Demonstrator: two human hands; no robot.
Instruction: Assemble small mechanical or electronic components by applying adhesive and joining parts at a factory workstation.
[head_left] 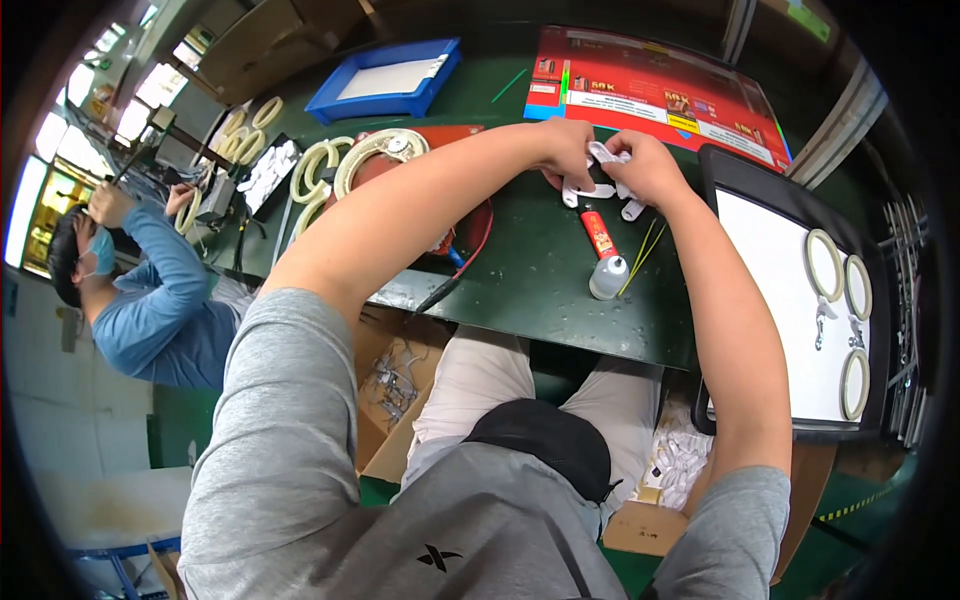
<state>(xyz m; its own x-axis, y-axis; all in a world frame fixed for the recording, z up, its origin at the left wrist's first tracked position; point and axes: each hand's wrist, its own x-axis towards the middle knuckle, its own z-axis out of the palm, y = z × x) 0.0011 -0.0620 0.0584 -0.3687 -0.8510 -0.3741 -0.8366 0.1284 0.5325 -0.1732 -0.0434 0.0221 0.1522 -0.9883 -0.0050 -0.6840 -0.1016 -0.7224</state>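
Both of my hands are close together over the far middle of the green table. My right hand (648, 168) pinches a small white plastic part (606, 153) between thumb and fingers. My left hand (566, 150) is closed just left of it, its fingers curled round something mostly hidden beneath them. Another white plastic piece (594, 193) shows just below my left hand, and I cannot tell whether it is gripped. A further white piece (632, 210) lies below my right hand. Nearer me are a red tube (597, 234), a translucent squeeze bottle (608, 278) and thin yellow-green strips (645, 258).
A red printed cardboard sheet (640, 85) and a blue tray (330, 108) lie at the back. Cream rings (316, 168) are at left; a black tray (712, 172) with more rings is at right. Open boxes (395, 440) stand below the table. A co-worker (165, 310) sits at left.
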